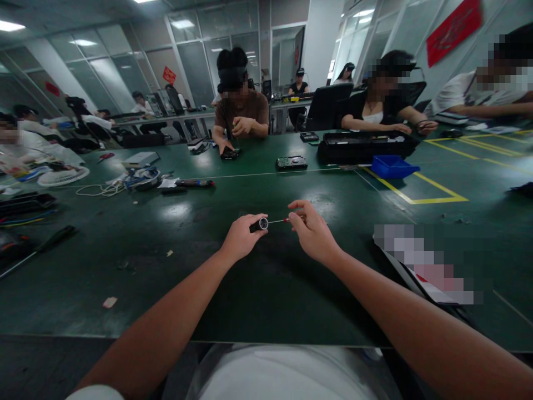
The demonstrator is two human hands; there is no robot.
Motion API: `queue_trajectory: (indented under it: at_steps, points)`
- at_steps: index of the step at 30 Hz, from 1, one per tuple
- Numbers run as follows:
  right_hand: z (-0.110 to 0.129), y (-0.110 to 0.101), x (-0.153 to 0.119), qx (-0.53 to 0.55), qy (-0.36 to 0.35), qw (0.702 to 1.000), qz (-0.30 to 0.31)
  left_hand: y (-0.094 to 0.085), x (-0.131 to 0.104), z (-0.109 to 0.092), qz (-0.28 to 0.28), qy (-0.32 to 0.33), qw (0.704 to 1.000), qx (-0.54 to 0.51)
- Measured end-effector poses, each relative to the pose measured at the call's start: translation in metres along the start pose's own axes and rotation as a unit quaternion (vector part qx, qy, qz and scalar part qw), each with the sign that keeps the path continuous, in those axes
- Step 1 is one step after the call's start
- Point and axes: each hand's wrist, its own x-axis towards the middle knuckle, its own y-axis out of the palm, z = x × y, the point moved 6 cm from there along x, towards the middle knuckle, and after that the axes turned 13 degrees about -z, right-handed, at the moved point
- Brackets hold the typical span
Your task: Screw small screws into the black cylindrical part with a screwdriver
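Note:
Just above the green table, my left hand (240, 238) is closed around a small black flashlight (261, 224). Its round front end with a silvery rim faces toward me and to the right. My right hand (311, 230) grips a thin screwdriver (286, 220) by its red handle, fingers bent around it. The slim metal shaft points left and its tip reaches the flashlight's rim. Whether the tip touches the rim or goes inside, I cannot tell.
The green table (200, 311) spreads before me. A blue tray (393, 165) and a hard drive (291, 162) lie farther back. Left are cables (141, 179) and a dark pen-like tool (194, 183). A dark flat item (400, 272) lies right. A co-worker (241, 111) sits opposite.

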Motion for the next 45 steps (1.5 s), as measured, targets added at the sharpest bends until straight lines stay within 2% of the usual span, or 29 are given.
queue_trajectory:
  at_steps: [4,6,10,12,16,21,26,29,33,41,45]
  points:
    - [-0.007,0.002,0.002,0.104,0.038,0.993,-0.027,0.001,-0.001,-0.001,0.002,-0.002,1.0,-0.007]
    - [-0.014,0.004,0.005,0.173,0.083,0.981,-0.041,0.001,-0.001,-0.004,0.005,0.006,1.0,-0.013]
    - [-0.035,0.01,0.007,0.309,0.233,0.92,-0.061,-0.002,-0.001,-0.01,-0.009,0.028,0.999,-0.017]
    - [-0.039,0.011,0.007,0.333,0.256,0.905,-0.067,-0.004,-0.001,-0.01,-0.016,0.027,0.999,-0.01]
    - [-0.034,0.006,0.008,0.294,0.186,0.933,-0.091,-0.004,0.0,-0.009,-0.02,0.022,1.0,-0.005]
    - [-0.026,0.006,0.006,0.222,0.096,0.967,-0.079,-0.003,0.001,-0.012,-0.016,0.026,1.0,-0.002]
    - [-0.015,0.001,0.004,0.163,0.06,0.982,-0.072,-0.003,0.0,-0.011,-0.011,0.026,1.0,0.005]
    - [-0.004,-0.005,0.003,0.085,0.048,0.993,-0.058,-0.004,0.0,-0.009,-0.014,0.028,1.0,0.002]
    - [0.003,-0.013,0.003,-0.025,0.045,0.997,-0.061,-0.005,-0.001,-0.006,-0.017,0.027,0.999,-0.003]
    - [0.011,-0.006,0.0,-0.013,-0.046,0.999,-0.012,-0.004,0.0,-0.003,-0.011,0.019,1.0,-0.003]
    - [0.008,-0.004,0.0,-0.019,-0.031,0.999,0.008,-0.004,0.0,-0.005,-0.006,0.021,1.0,0.0]
